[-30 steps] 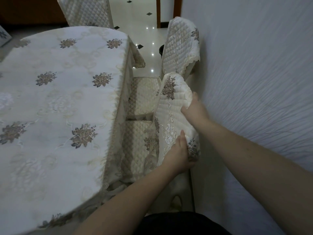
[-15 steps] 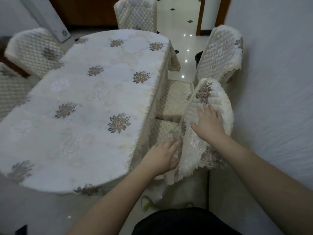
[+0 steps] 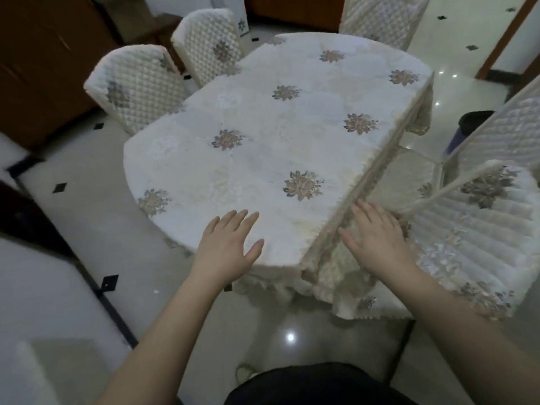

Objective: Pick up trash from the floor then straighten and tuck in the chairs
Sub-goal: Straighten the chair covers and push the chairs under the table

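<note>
Both hands are held flat with nothing grasped. The left hand (image 3: 226, 244) hovers over or rests on the near edge of the surface (image 3: 277, 135), lower centre of the frame, its fingers (image 3: 233, 220) straight and spread apart. The right hand (image 3: 377, 238) lies just right of it, at the cloth's hanging fringe, with its fingers (image 3: 366, 213) also straight and loosely apart; whether they press the fringe cannot be told.

The nearest chair (image 3: 479, 238) stands at the right edge of the frame, its quilted cover draped over the backrest, and appears pushed close to the surface. A second chair (image 3: 502, 133) stands just behind it, upper right. Two more chairs (image 3: 137, 86) are seen at the upper left and one (image 3: 380, 16) at the top. A small pale speck (image 3: 156, 291) lies on the floor (image 3: 87, 229) at lower left; what it is cannot be made out.

The chairs are judged stiff-framed and moderately heavy, likely to slide readily on the glossy tile. The padded covers are soft and may slip or bunch, so hold is best taken on the top of the backrest through the cover, both hands set apart.
</note>
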`<state>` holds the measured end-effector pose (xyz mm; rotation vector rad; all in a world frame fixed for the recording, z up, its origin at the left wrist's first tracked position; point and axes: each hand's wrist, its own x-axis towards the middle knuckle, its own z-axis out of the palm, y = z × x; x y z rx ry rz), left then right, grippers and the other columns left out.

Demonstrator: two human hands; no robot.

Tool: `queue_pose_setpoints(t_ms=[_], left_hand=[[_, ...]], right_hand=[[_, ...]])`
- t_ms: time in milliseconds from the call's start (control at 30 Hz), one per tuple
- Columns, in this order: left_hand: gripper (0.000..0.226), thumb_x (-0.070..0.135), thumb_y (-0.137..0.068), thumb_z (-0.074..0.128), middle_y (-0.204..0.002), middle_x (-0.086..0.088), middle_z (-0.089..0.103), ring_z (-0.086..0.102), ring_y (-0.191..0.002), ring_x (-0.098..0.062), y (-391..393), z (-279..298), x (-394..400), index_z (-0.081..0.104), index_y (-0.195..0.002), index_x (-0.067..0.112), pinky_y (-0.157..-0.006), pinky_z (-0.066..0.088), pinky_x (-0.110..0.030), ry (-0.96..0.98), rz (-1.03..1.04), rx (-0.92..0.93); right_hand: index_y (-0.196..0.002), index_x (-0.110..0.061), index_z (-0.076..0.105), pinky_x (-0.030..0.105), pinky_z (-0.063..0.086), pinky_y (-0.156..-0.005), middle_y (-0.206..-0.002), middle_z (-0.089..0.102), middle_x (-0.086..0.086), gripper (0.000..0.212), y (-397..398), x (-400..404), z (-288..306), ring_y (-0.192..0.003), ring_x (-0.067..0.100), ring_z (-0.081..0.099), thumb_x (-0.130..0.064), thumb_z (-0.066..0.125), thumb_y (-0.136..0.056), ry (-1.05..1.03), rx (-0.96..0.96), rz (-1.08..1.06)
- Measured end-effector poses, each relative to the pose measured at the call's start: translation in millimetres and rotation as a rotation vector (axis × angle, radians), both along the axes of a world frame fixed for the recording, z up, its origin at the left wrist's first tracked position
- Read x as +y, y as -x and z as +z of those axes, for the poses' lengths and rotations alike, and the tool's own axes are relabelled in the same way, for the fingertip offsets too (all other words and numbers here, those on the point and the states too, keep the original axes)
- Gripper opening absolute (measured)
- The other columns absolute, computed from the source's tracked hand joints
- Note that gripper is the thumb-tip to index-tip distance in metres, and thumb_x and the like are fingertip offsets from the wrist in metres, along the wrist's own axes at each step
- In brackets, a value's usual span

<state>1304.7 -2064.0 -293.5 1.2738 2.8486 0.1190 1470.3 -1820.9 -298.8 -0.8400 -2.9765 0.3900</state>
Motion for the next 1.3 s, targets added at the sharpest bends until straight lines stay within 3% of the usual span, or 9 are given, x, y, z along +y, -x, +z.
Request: queue_pose_setpoints(t_ms=[100,233,433,533,633,733,933,1100,1300], left_hand=[[0.07,0.059,-0.086,0.02,-0.152,-0.001,0.037,0.028,-0.141,-0.023,15,-3,-36,0.034,-0.147,0.027,-0.115,0.017,-0.042,0.015,0.113,-0.025],[0.068,0.056,-0.087,0.024,-0.151,-0.004,0.038,0.029,-0.141,-0.027,38,-1,-97,0.038,-0.145,0.023,-0.113,0.021,-0.048,-0.017,0.2,-0.026],[0.068,0.059,-0.09,0.024,-0.158,-0.007,0.02,0.012,-0.146,-0.028,72,1,-198,0.035,-0.145,0.022,-0.117,0.011,-0.049,-0.029,0.315,0.011],[0.07,0.061,-0.09,0.019,-0.16,-0.005,0.013,0.005,-0.147,-0.027,80,3,-235,0.028,-0.149,0.024,-0.118,0.006,-0.047,-0.012,0.377,0.005],[0.074,0.064,-0.087,0.009,-0.161,0.001,0.002,-0.008,-0.147,-0.02,87,0,-271,0.017,-0.151,0.029,-0.118,-0.005,-0.042,-0.014,0.471,-0.017],[0.072,0.064,-0.089,0.013,-0.161,-0.001,0.012,0.0,-0.148,-0.021,99,2,-292,0.027,-0.149,0.027,-0.118,0.001,-0.044,-0.024,0.527,-0.008],[0.067,0.059,-0.089,0.029,-0.152,-0.005,0.036,0.029,-0.141,-0.027,153,33,-309,0.042,-0.143,0.022,-0.112,0.025,-0.051,-0.056,0.599,0.06],[0.074,0.065,-0.086,0.016,-0.157,0.001,0.026,0.017,-0.145,-0.021,190,48,-345,0.027,-0.149,0.028,-0.116,0.011,-0.044,0.023,0.733,0.06],[0.074,0.064,-0.088,0.016,-0.155,-0.003,0.03,0.022,-0.144,-0.023,210,58,-377,0.033,-0.147,0.024,-0.115,0.017,-0.046,0.021,0.873,0.066]], right_hand=[[-0.149,-0.022,0.022,0.037,0.009,-0.116,-0.157,0.021,0.001,0.061,35,-40,9,-0.145,0.02,0.013,-0.051,0.033,-0.096,-0.024,0.026,0.077],[-0.15,-0.023,0.021,0.042,0.009,-0.118,-0.158,0.019,0.001,0.061,93,-110,10,-0.146,0.021,0.01,-0.052,0.028,-0.097,-0.022,0.0,0.229],[-0.149,-0.024,0.027,0.038,0.008,-0.117,-0.156,0.025,0.0,0.067,161,-205,5,-0.145,0.021,0.014,-0.056,0.015,-0.091,-0.051,-0.006,0.423],[-0.15,-0.026,0.023,0.035,0.003,-0.117,-0.158,0.02,-0.003,0.06,187,-243,6,-0.146,0.018,0.01,-0.053,0.022,-0.096,-0.024,-0.001,0.485],[-0.147,-0.024,0.032,0.037,0.01,-0.116,-0.154,0.029,-0.001,0.057,208,-276,9,-0.144,0.021,0.019,-0.051,0.026,-0.096,-0.004,0.032,0.564],[-0.142,-0.023,0.041,0.04,0.021,-0.114,-0.148,0.04,-0.001,0.061,231,-298,14,-0.14,0.022,0.03,-0.053,0.023,-0.092,0.03,0.076,0.64],[-0.148,-0.029,0.026,0.037,0.011,-0.117,-0.156,0.025,-0.006,0.075,300,-329,19,-0.145,0.018,0.015,-0.064,0.008,-0.084,0.057,0.043,0.777],[-0.147,-0.028,0.027,0.039,0.013,-0.116,-0.154,0.028,-0.002,0.073,360,-341,20,-0.144,0.021,0.018,-0.061,0.01,-0.084,0.077,0.064,0.867],[-0.144,-0.024,0.036,0.041,0.019,-0.115,-0.149,0.038,0.0,0.069,425,-360,24,-0.139,0.023,0.03,-0.058,0.017,-0.087,0.095,0.074,0.954]])
